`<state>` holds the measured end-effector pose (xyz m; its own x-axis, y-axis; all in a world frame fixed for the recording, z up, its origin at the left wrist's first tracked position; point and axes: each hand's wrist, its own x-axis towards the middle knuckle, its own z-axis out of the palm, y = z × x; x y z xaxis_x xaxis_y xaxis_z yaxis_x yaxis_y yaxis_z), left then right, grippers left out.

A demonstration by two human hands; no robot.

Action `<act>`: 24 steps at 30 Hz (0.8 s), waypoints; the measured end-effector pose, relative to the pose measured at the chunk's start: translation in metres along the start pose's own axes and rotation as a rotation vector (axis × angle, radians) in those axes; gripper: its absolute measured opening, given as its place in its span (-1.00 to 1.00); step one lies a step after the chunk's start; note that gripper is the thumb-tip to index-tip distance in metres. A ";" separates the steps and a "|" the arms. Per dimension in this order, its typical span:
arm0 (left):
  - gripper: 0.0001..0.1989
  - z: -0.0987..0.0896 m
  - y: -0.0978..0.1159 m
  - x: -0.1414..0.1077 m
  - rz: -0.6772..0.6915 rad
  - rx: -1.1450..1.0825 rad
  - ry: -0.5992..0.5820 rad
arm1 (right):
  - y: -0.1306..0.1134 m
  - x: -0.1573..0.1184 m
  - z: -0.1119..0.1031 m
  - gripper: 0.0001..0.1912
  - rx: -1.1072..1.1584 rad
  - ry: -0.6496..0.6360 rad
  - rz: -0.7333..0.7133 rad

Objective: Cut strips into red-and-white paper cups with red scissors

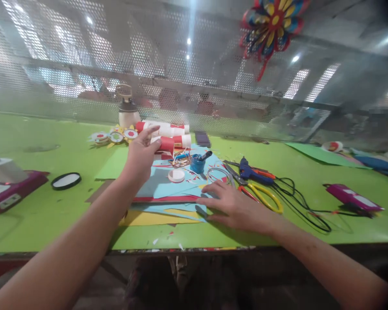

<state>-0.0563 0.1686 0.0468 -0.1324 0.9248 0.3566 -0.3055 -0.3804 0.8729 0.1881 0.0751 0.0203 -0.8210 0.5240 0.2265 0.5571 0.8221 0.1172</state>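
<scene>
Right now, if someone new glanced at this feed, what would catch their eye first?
Probably the left hand, raised mid-table with fingers reaching toward the red-and-white glue sticks lying near the mesh screen. Next, the right hand resting flat on the stacked coloured paper at the green table's front edge, yellow-handled scissors just beside it. Up top right hangs a bright paper flower.

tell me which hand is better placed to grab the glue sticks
Left. The left hand is raised right beside the glue sticks, fingers open toward them. The right hand lies flat on the blue paper, farther away.
</scene>
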 end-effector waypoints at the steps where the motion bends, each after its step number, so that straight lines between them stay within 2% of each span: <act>1: -0.66 0.000 0.001 0.000 0.019 0.008 0.019 | -0.002 0.003 -0.004 -0.68 -0.055 -0.017 -0.037; 3: -0.76 -0.001 0.001 0.002 0.038 0.039 0.063 | -0.005 0.011 -0.008 -0.76 -0.161 -0.041 -0.103; 6: -0.82 -0.003 -0.005 0.005 0.053 0.134 0.088 | -0.002 0.023 -0.002 -0.74 -0.233 -0.027 -0.178; 9: -0.81 -0.007 -0.011 0.008 0.068 0.233 0.099 | 0.007 0.031 0.012 -0.73 -0.201 0.083 -0.173; 11: -0.79 -0.008 -0.013 0.008 0.120 0.395 0.075 | 0.015 0.032 0.021 -0.74 -0.152 0.167 -0.126; 13: -0.75 -0.009 -0.012 0.007 0.237 0.668 -0.003 | 0.024 0.031 0.026 -0.76 -0.095 0.234 -0.081; 16: -0.73 -0.009 -0.012 0.003 0.373 1.009 -0.223 | 0.033 0.028 0.028 -0.76 -0.011 0.288 -0.048; 20: -0.76 -0.008 -0.011 -0.001 0.372 1.110 -0.493 | 0.036 0.024 0.025 -0.73 0.018 0.247 -0.026; 24: -0.74 -0.005 0.007 -0.012 0.330 1.154 -0.654 | 0.035 0.022 0.024 -0.74 -0.022 0.208 -0.006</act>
<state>-0.0615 0.1549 0.0470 0.5194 0.7499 0.4097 0.6491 -0.6580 0.3816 0.1868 0.1205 0.0060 -0.7823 0.4598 0.4203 0.5566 0.8189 0.1402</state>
